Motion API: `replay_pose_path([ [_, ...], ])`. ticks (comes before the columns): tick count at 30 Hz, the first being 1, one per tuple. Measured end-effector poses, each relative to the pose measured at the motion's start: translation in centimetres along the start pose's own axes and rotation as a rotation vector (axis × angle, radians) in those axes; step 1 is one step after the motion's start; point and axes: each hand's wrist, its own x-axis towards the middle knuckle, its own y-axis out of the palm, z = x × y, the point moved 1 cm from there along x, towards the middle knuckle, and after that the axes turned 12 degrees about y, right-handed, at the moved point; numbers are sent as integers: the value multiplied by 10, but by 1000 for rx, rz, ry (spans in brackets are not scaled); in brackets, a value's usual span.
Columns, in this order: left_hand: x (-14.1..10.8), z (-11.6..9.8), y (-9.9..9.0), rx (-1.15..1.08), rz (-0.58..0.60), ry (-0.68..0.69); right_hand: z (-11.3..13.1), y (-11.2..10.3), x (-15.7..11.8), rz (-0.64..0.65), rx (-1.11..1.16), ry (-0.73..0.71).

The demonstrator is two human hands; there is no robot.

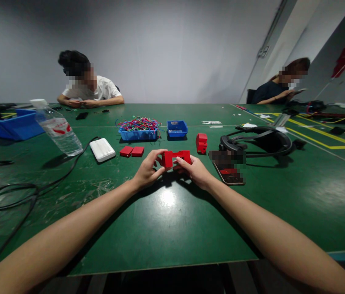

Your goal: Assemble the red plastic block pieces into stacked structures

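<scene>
Between my two hands, a little above the green table [148, 241], is a red plastic piece [168, 159] with two blocky ends and a narrower bridge between them. My left hand [149, 169] grips its left end, thumb below and fingers above. On the right end, my right hand [198, 171] is closed with the thumb laid across the front. Two flat red blocks [132, 152] lie side by side beyond my left hand. Past my right hand stands another red block-shaped part [201, 143]. What my curled fingers touch behind the piece is hidden.
A blue bin of coloured wires [138, 134] and a small blue bin [177, 130] stand farther back. Leftward are a white box [102, 150], a water bottle [58, 128] and a black cable [34, 192]. A phone [229, 173] and a headset [258, 143] lie rightward. Two people sit across.
</scene>
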Motion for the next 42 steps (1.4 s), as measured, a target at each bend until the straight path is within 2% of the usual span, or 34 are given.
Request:
replay_pose_path([
  [6,0,-8,-4,175,-105,253,-2,-4,2,82,-320,-84],
  [10,1,-20,-3,216,-123,387,-8,-7,7,84,-436,-168],
  [16,3,-33,2,154,-67,452,-10,-11,6,29,-620,-274],
  [20,2,-41,7,172,32,565,-6,-9,-1,-32,-825,-332],
  [24,0,-45,14,210,71,618,-6,-8,-3,-8,-867,-377],
  [27,-1,-44,14,177,51,544,-8,-8,-1,11,-785,-359],
  [30,0,-38,10,154,7,398,-9,-10,4,-20,-636,-311],
  [33,1,-29,7,109,-26,127,-9,-10,7,-101,-513,-224],
  [35,3,-22,6,49,-32,-76,-8,-9,6,-118,-443,-143],
  [37,5,-17,8,-30,-11,-214,-6,-7,4,-127,-390,-104],
  [42,9,-8,9,-257,27,-364,-3,-5,2,-78,-270,-114],
])
